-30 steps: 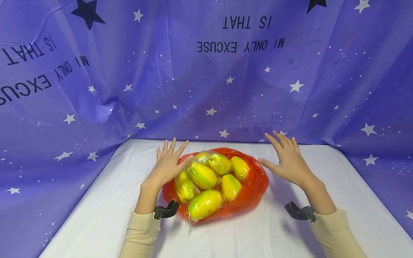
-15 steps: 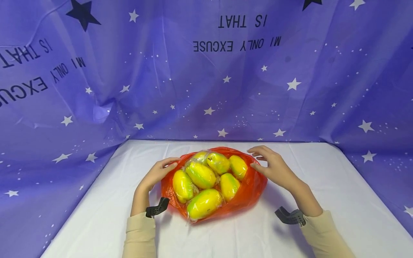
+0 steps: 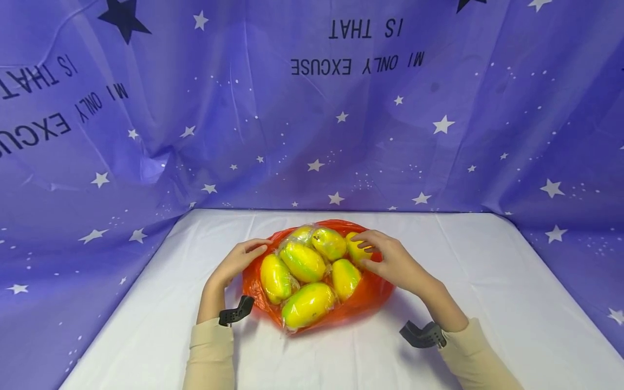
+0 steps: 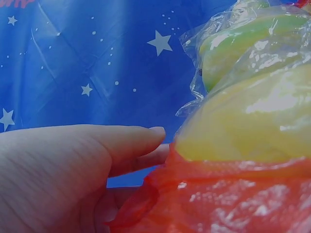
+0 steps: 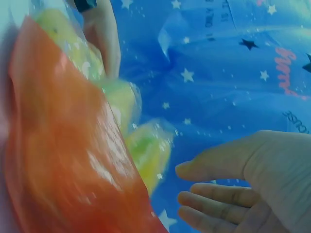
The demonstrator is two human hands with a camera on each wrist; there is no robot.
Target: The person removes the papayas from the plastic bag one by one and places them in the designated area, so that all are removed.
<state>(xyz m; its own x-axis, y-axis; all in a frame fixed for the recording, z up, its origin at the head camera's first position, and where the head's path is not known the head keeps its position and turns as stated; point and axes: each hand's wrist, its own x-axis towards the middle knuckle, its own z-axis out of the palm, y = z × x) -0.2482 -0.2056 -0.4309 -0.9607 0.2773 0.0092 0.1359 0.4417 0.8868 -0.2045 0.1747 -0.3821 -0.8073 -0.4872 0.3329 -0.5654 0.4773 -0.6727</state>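
Red plastic bag [image 3: 368, 303] on bench [image 3: 146, 325]; wrapped mangoes [image 3: 308, 306] inside it. Left hand [image 3: 236, 261] at bag's left rim, right hand [image 3: 397, 265] over its right side; both grips apart. Judged best: cup one mango round its middle, lift clear of bag's edge

The crinkled red plastic bag [image 3: 370, 298] lay on the white cloth-covered table [image 3: 487, 265], before the purple star-printed fabric backdrop [image 3: 370, 135]. In the bag, seven oval yellow-green fruits [image 3: 303, 261] in clear film showed: three along the back, one mid-left, one at the left, one at the right, one in front. The bare left hand [image 3: 237, 261] was at the bag's left edge, the bare right hand [image 3: 402, 264] over its right side.
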